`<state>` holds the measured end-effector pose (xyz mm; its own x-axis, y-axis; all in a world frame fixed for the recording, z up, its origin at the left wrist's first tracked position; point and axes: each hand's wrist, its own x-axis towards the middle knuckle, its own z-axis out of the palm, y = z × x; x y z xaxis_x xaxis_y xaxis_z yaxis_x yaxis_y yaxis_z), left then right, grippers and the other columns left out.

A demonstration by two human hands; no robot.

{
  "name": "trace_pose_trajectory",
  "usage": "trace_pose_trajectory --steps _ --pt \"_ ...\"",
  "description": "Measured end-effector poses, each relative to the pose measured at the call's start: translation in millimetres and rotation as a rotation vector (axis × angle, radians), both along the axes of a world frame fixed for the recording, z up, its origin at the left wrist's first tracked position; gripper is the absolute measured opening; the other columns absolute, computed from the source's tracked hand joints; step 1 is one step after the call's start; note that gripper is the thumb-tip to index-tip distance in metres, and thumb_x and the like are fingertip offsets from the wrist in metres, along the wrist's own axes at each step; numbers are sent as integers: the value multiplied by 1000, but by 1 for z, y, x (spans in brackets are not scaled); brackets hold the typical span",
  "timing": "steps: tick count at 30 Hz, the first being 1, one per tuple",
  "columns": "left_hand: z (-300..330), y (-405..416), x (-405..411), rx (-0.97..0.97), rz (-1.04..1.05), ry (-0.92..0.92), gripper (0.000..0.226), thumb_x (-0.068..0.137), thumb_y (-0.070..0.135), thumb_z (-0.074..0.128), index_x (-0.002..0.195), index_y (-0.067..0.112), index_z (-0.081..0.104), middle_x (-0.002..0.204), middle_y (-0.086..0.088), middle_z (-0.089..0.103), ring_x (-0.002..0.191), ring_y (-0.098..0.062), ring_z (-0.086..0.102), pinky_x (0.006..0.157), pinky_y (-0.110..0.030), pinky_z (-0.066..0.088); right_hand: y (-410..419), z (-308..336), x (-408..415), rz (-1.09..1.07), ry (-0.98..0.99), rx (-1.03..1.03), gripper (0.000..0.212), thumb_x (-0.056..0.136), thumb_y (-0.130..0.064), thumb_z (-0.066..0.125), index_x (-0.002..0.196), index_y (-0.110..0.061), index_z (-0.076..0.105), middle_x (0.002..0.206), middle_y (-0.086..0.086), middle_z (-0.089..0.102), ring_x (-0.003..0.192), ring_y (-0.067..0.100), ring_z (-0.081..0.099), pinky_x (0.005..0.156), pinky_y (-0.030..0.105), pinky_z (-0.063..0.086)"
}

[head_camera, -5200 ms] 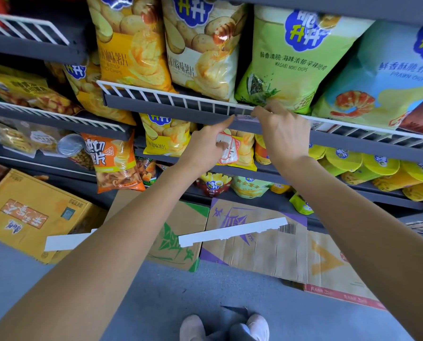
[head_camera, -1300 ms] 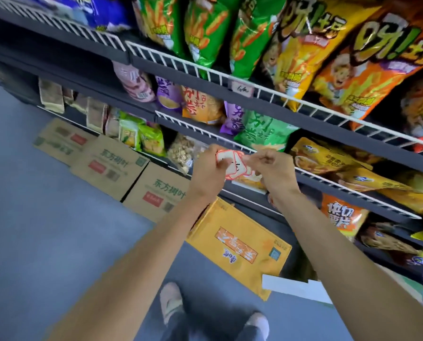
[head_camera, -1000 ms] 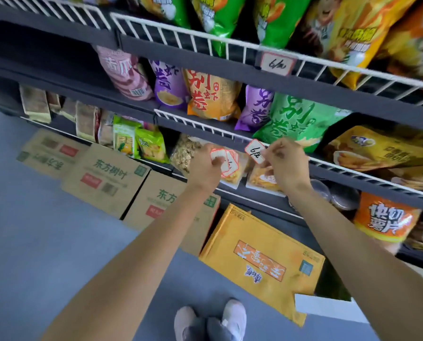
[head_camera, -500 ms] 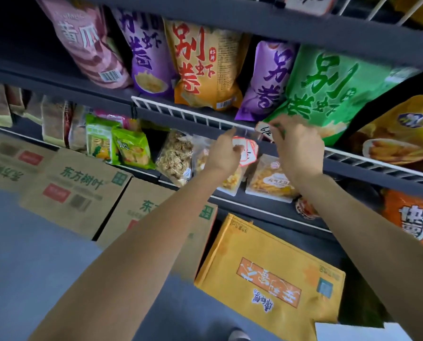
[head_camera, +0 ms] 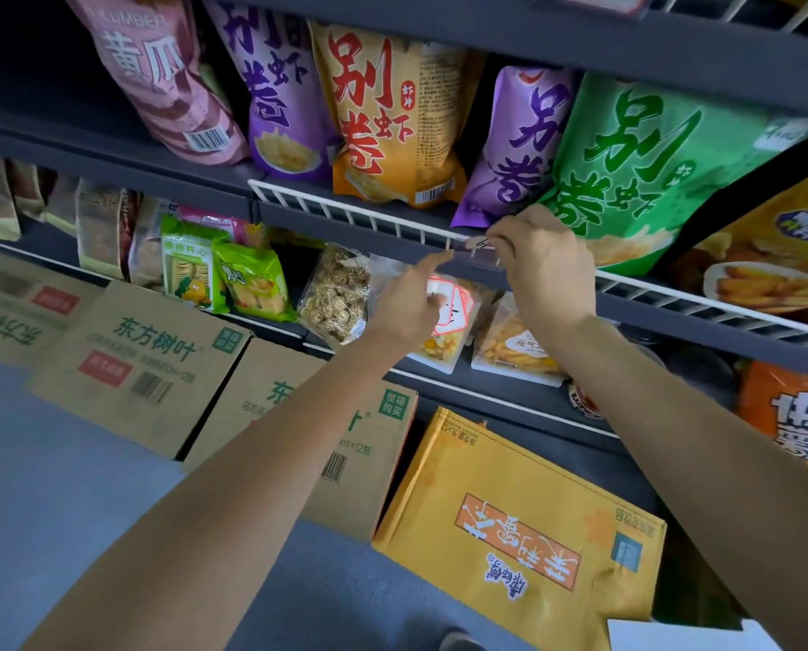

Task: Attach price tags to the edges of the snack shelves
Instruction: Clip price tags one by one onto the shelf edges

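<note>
So the right hand [head_camera: 545,270] is up at the white wire rail [head_camera: 346,217] on the front edge of the shelf, fingers [head_camera: 503,239] pinching a small price tag [head_camera: 479,244] right against the top wire, just under the purple snack bag [head_camera: 515,148]. Only a sliver of the tag shows past the fingers, so I can't tell if it's seated yet. The left hand [head_camera: 411,305] is just below, forefinger stretched up toward the rail beside the tag while the other fingers curl round a little stack of spare tags [head_camera: 449,305] with red borders. If I were doing this bit, I'd keep the tag square to the wire and push it on straight — if it goes on crooked it'll probably twist or pop off. That left forefinger looks well placed to steady the tag's near corner. I'd also keep the stack tucked tight in the palm so nothing slides out onto the cardboard boxes [head_camera: 125,354] on the floor, and check the writing faces outward before letting go — easier than redoing it.
</note>
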<state>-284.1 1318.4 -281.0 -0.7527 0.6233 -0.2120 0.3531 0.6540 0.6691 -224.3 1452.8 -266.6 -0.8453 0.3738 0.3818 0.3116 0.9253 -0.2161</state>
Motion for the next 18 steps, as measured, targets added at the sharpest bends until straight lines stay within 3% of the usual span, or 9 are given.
trace_pose_trajectory --steps 3,6,9,14,18 --pt "-1 -4 -5 -49 -43 32 55 94 5 46 143 29 33 113 -14 63 76 -26 58 71 -38 49 -2 -5 -6 25 26 59 10 73 5 64 81 -2 66 85 13 59 66 34 57 45 27 39" --pt "1 -6 -11 -87 -71 54 55 95 5 45 142 30 35 92 -15 62 68 -21 51 63 -31 44 -4 -12 -9 45 60 64 16 64 9 70 75 -2 67 79 13 58 57 32 55 41 27 43" --pt "2 -6 -14 -97 -86 61 56 94 3 45 142 32 35 98 -15 63 75 -21 53 66 -26 42 -7 -15 -10 63 53 103 27 55 14 73 75 -3 69 76 14 58 52 31 53 37 27 43" --pt "0 -6 -15 -76 -78 55 57 94 3 46 141 33 34 123 -15 58 107 -29 57 86 -34 48 -12 -10 -6 -15 -24 253 39 36 11 76 68 -9 63 50 5 48 43 22 34 42 17 19" --pt "0 -5 -17 -75 -81 52 57 94 4 47 141 34 35 119 -15 60 104 -28 58 86 -35 48 -10 -19 -5 -22 -63 271 33 39 8 76 64 -10 64 59 5 56 51 24 50 42 17 20"
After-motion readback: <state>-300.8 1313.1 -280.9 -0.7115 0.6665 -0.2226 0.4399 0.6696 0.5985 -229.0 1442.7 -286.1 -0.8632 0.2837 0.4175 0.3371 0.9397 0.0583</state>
